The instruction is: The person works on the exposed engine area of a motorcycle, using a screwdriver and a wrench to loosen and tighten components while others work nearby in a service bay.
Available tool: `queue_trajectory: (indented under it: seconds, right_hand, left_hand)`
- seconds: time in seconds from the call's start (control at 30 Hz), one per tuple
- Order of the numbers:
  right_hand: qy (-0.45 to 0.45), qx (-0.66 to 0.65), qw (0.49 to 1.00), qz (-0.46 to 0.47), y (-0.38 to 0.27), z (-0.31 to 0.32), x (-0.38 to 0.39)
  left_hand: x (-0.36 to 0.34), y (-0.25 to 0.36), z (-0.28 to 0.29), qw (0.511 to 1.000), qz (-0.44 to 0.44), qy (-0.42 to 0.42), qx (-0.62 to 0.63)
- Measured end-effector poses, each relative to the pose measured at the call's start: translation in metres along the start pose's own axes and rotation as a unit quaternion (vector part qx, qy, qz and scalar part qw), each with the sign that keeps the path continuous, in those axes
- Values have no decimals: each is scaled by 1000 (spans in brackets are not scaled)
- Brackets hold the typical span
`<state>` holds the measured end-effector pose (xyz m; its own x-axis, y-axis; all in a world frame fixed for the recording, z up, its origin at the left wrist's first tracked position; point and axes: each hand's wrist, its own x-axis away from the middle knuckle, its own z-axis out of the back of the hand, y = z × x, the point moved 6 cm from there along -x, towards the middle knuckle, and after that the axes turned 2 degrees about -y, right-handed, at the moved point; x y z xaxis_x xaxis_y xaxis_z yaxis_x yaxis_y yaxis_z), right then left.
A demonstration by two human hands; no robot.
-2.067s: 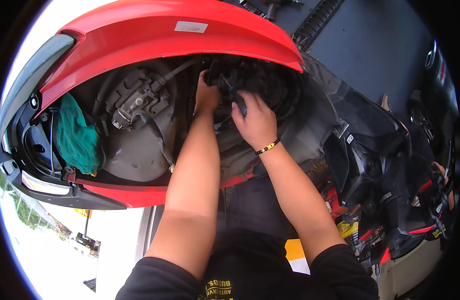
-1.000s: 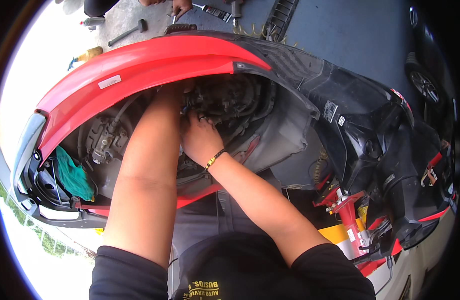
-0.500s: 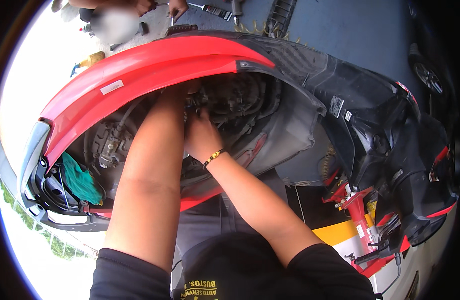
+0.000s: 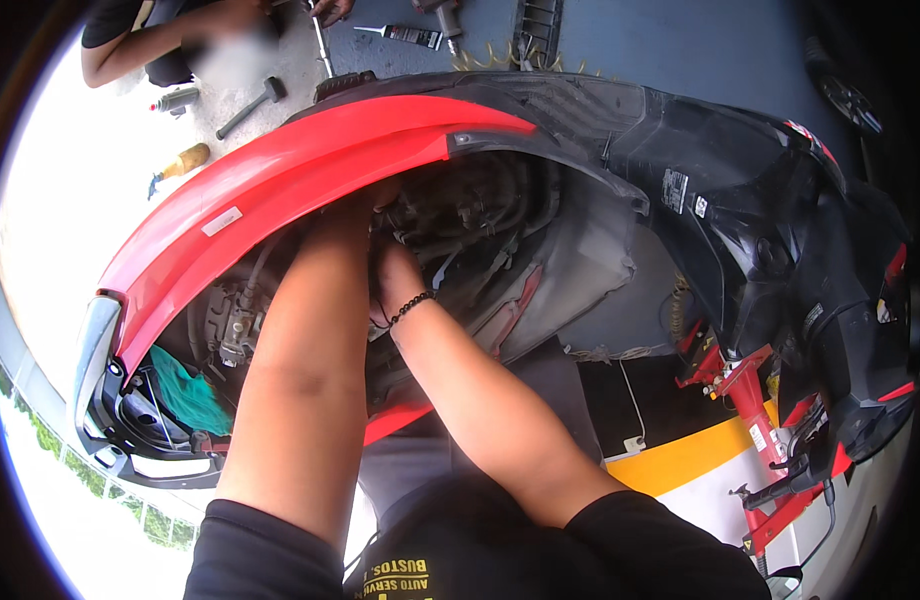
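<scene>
Both hands deeper, red panel point(image 4: 280, 190) hides left hand point(image 4: 365, 205), green rag point(image 4: 185, 395) nearby

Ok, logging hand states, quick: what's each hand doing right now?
Left hand: reaches up behind the red panel; fingers hidden, cannot be told.
Right hand: in the wiring; grip cannot be told.

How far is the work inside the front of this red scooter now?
Done: the red front panel is opened away, showing wiring and parts behind it. In hand: the left hand reaches under the panel's edge, mostly hidden; the right hand is in the wiring. Left: the panel remains open, and a teal rag sits inside.
</scene>
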<state>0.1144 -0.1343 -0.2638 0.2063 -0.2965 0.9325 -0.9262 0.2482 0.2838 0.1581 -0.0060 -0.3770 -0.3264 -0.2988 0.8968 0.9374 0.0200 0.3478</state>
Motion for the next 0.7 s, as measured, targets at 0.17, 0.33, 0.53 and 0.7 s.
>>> queue_trajectory:
  seconds: [0.17,0.33,0.53,0.7]
  right_hand:
    - [-9,136,990,-34,-8,21,10]
    - [-126,-57,985,-100,-1,1,19]
    - [37,-30,999,-9,-4,-3,3]
    - [84,64,994,-41,-4,15,-26]
  left_hand:
    - [2,-6,-2,1000,2,-1,-11]
    - [2,-3,-3,1000,-4,-1,-21]
    - [5,1,6,1000,-7,0,-26]
    - [10,0,15,999,-5,2,-33]
